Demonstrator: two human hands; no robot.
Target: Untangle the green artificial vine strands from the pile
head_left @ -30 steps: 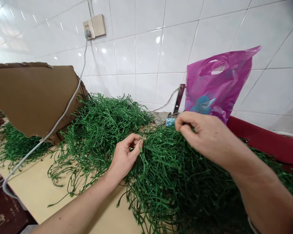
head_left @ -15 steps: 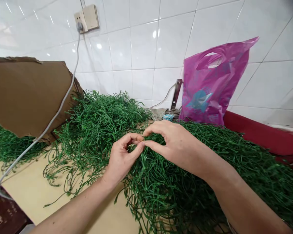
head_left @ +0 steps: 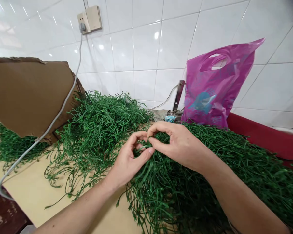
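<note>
1. Tangled heap of thin green plastic strands (head_left: pixel 180 191) on the pale yellow tabletop (head_left: pixel 95 208), directly beneath both hands.
2. Left hand (head_left: pixel 129 159) half closed, fingers curled over the strands; right hand (head_left: pixel 183 146) half closed, thumb and forefinger almost meeting. Any actual hold on a strand hidden.
3. Risk: a hard pull snagging neighbouring loops, tightening the tangle.
4. Unlike one second earlier, hands close together, no longer well apart.
5. Farther out: brown cardboard sheet (head_left: pixel 26 94), magenta plastic carrier bag (head_left: pixel 215 87), white tile wall (head_left: pixel 146 55).

White glossy tiles (head_left: pixel 146 55) covered the wall, shining with reflected light, and a wall socket (head_left: pixel 89 19) fed a grey cable (head_left: pixel 62 104) down over a pale yellow surface (head_left: pixel 21 175). A cardboard sheet (head_left: pixel 26 94) leaned at the left, and a pink plastic bag (head_left: pixel 210 91) stood against the tiles.
</note>
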